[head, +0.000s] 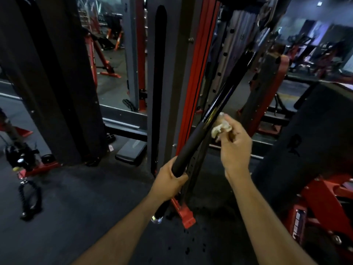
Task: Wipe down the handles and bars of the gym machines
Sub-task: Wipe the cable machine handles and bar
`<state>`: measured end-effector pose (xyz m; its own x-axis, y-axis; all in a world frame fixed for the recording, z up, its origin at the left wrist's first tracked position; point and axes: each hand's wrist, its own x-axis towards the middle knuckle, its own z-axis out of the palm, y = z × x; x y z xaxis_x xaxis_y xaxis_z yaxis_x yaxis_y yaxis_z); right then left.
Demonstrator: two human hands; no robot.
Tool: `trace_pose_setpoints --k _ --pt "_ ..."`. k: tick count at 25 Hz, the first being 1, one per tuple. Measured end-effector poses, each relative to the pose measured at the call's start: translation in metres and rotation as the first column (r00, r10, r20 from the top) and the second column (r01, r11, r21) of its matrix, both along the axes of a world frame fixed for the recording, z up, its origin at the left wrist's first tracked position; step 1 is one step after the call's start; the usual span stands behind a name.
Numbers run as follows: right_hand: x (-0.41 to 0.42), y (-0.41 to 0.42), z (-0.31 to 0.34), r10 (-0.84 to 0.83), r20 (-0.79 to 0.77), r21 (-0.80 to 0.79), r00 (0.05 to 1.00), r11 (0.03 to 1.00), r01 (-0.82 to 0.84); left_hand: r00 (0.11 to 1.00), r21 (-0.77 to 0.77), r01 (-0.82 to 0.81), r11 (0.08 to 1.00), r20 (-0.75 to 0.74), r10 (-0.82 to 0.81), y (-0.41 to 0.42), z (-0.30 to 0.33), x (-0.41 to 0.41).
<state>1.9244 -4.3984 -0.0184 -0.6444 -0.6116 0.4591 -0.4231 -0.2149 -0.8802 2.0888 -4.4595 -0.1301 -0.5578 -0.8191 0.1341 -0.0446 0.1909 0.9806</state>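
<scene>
A: What do you have in the middle of the frame?

B: I see a long black bar with a matte rubber grip and a glossy upper section (pixel 198 129), running diagonally from the lower centre up toward the upper right. Its chrome end cap sits low, just left of a red steel upright foot (pixel 186 217).

A: And the 2 hands?

B: My view has the left hand (pixel 172 178) wrapped around the matte grip at lower centre, fingers curled tight on it. The right hand (pixel 236 148), right of centre, pinches a crumpled off-white cloth (pixel 221 127), and the cloth touches the bar's right side where matte meets gloss.

A: Anything around it?

B: Behind the bar stands a red and grey machine column (pixel 193 77) with a row of holes beside it. At lower left, a black coiled cable attachment (pixel 30 199) lies on the dark rubber floor (pixel 86 197). A black padded seat back (pixel 309 142) fills the right edge. The upper part of the frame is blurred.
</scene>
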Motion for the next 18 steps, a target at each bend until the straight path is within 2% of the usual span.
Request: trace_pose_setpoints --k 2,3,5,6,7,9,11,14,16,17,18 --pt "-0.007 0.004 0.011 -0.113 -0.316 -0.102 0.942 0.991 0.085 1.000 -0.007 0.017 1.000 0.007 -0.017 -0.007 0.004 0.007" --pt "-0.012 0.001 0.019 -0.126 -0.480 -0.145 0.868 0.987 0.063 1.000 -0.011 0.015 1.000 0.019 -0.015 -0.011 0.006 0.008" --pt "-0.021 -0.015 0.029 -0.082 -0.781 -0.096 0.619 0.995 0.010 0.999 -0.006 0.005 1.000 0.048 -0.005 -0.017 0.008 0.011" --pt "-0.026 -0.024 0.030 -0.070 -0.869 -0.059 0.490 0.998 0.038 0.998 -0.009 -0.003 1.000 0.068 0.004 -0.018 0.009 0.011" --pt "-0.029 -0.031 0.027 -0.059 -0.918 -0.028 0.393 0.996 0.084 0.996 -0.013 -0.009 1.000 0.084 0.010 -0.018 0.009 0.012" --pt "-0.027 -0.034 0.010 -0.016 -0.948 0.023 0.319 0.993 0.118 0.995 -0.010 0.002 1.000 0.098 -0.001 -0.019 0.009 0.014" --pt "-0.010 -0.028 -0.012 0.055 -0.969 0.062 0.240 0.998 0.025 0.996 -0.004 0.024 1.000 0.086 -0.024 -0.019 0.011 0.018" --pt "0.018 -0.018 -0.028 0.223 -0.975 0.218 0.025 0.968 -0.127 0.998 0.018 0.056 0.998 0.016 -0.056 -0.020 0.017 0.023" --pt "0.012 -0.018 -0.016 0.237 -0.966 0.247 -0.101 0.963 -0.103 0.999 0.023 0.048 0.999 0.019 -0.048 -0.019 0.019 0.024" --pt "0.003 -0.020 -0.005 0.213 -0.971 0.221 -0.112 0.973 -0.070 0.999 0.024 0.034 0.999 0.033 -0.034 -0.018 0.019 0.024" --pt "-0.009 -0.025 0.009 0.187 -0.979 0.190 -0.085 0.981 -0.033 0.998 0.021 0.023 1.000 0.051 -0.024 -0.017 0.019 0.024"
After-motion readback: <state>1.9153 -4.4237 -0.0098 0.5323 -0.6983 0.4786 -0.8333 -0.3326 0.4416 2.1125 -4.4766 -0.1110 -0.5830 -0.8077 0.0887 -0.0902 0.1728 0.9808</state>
